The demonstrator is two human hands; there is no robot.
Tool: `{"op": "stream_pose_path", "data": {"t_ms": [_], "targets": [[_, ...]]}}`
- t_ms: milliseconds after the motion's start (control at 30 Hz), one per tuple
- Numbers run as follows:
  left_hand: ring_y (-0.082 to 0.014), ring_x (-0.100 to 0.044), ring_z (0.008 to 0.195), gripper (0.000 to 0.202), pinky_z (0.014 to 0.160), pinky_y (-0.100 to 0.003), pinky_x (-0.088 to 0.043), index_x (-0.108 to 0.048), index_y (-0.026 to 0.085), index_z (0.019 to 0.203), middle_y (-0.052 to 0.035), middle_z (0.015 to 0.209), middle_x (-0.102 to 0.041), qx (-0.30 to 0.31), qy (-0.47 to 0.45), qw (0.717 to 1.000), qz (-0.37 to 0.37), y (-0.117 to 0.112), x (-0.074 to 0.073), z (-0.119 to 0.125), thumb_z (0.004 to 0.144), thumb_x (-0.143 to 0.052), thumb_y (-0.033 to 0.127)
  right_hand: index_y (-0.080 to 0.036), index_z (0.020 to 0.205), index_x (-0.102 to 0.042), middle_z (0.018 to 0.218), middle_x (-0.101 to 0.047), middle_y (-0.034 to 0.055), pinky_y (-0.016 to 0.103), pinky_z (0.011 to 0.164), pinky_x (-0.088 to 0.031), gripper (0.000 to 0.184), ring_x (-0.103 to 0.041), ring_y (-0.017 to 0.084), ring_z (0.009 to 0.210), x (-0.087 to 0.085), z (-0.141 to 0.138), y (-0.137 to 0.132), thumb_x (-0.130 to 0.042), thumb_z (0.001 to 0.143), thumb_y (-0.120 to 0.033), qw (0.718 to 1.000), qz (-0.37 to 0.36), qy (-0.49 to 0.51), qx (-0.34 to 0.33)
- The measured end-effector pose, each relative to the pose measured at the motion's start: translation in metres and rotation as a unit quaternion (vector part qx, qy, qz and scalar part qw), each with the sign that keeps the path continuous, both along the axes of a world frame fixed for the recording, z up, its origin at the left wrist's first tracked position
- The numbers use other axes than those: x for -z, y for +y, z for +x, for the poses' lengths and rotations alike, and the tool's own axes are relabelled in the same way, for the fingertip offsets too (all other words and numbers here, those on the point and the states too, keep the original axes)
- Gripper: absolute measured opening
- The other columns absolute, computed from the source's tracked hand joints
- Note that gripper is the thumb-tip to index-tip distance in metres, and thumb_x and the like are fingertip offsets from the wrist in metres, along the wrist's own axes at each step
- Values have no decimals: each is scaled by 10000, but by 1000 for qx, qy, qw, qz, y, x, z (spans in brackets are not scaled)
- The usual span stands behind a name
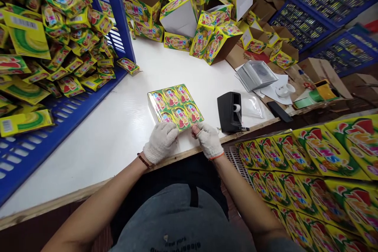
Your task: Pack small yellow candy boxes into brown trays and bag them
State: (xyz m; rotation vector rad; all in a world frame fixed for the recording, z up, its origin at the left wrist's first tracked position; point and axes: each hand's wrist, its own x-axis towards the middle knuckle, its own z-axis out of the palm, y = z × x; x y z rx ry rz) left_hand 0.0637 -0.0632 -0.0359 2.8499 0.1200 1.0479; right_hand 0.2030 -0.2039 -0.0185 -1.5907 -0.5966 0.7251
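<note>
A flat pack of small boxes [176,106], yellow and green with fruit pictures and TWINS lettering, lies on the white table in front of me. Its surface has a shine like clear film. My left hand [161,141], in a white knit glove, is closed with curled fingers at the pack's near left edge. At the near right corner my right hand [208,139], gloved with bare fingertips showing, pinches the edge between thumb and finger. To the right of that hand stands a black tape dispenser [226,112] with a roll inside.
A blue crate [124,19] full of small boxes stands at left, one loose box [128,66] beside it. Open display cartons [180,15] are heaped behind. Clear plastic sleeves [256,75] and a black phone [279,111] lie right. Packed cartons [315,149] stand below the table edge.
</note>
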Motion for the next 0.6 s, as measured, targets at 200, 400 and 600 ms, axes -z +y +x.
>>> {"op": "stream_pose_path", "data": {"t_ms": [200,400,600], "targets": [[-224,-545,792,166,675,-348,-378,-656,163,879,-82,880,-661,-27,82,996,-16,-5,-7,2,771,-548,97,-203,712,-628,598,-552,-16,271,575,-390,401,-477,125,569,23,-9,-5,-662,716,-603,997,-70,22,-2],[-256,-551,849,360,694,-367,-366,-661,243,1191,-91,957,-640,-10,257,966,-3,-8,-41,7,858,-543,173,-210,722,-613,592,-563,-13,266,555,-374,378,-474,130,565,24,-8,-7,-609,746,-587,996,-93,1,-8],[-273,-568,825,285,690,-382,-362,-721,218,944,-102,881,-634,-60,267,961,-41,-12,-45,25,927,-536,434,-217,604,-582,550,-576,4,280,553,-372,329,-503,151,559,30,-4,12,-548,783,-491,973,-212,-95,-6]]}}
